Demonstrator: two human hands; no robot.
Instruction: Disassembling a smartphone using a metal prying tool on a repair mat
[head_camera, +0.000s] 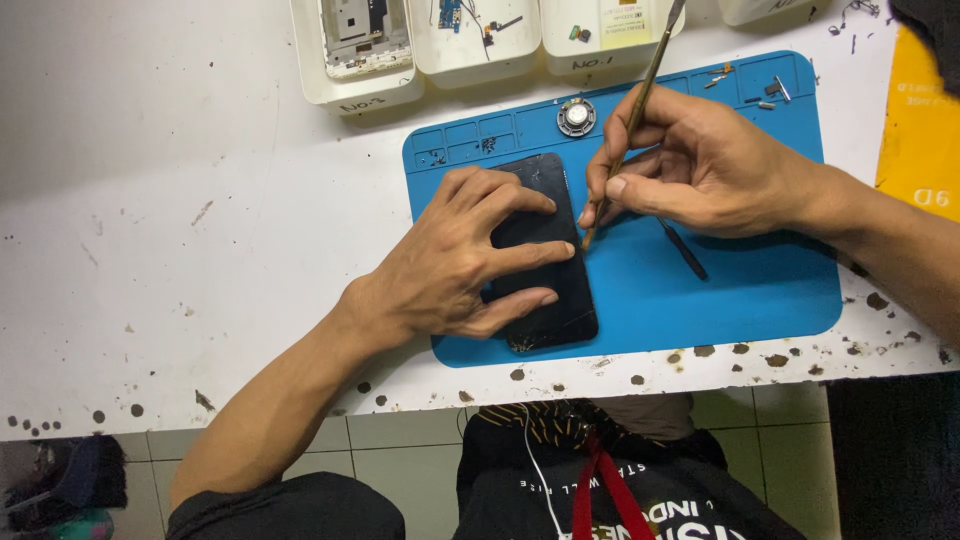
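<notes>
Seen from the head camera, a black cracked-glass smartphone (545, 255) is pressed flat on the blue silicone work mat (740, 290) by the spread left hand (460, 255). A thin metal prying tool (632, 120) is pinched in the right hand (690, 165), its tip apparently touching the phone's right edge (white parts trays (355, 85) stand behind).
</notes>
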